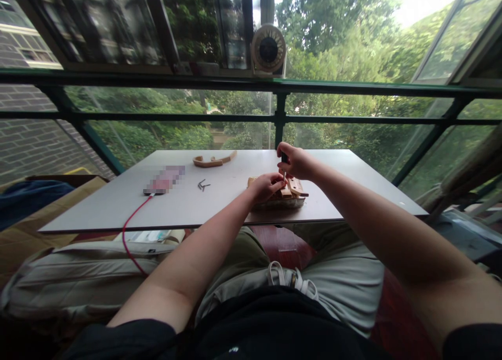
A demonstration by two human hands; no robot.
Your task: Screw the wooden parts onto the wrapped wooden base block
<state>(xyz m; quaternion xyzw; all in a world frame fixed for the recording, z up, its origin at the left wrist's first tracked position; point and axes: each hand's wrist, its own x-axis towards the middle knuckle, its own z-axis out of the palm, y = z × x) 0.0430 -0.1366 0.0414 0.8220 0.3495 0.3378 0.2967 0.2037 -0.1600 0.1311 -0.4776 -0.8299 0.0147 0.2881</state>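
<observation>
My right hand is wrapped round the dark handle of a screwdriver, which stands upright with its metal shaft pointing down. Beside the shaft's lower end, my left hand has its fingers pinched together; what sits between them is too small to make out. Under both hands are small light wooden pieces, one with dark holes, lying on a thicker block-like base. My left hand and wrist cover the left part of that base.
Several screws lie loose on the white table. Behind them rests a curved wooden piece. A blurred-out phone-like device trails a red cable over the front edge. A round fan stands by the railing.
</observation>
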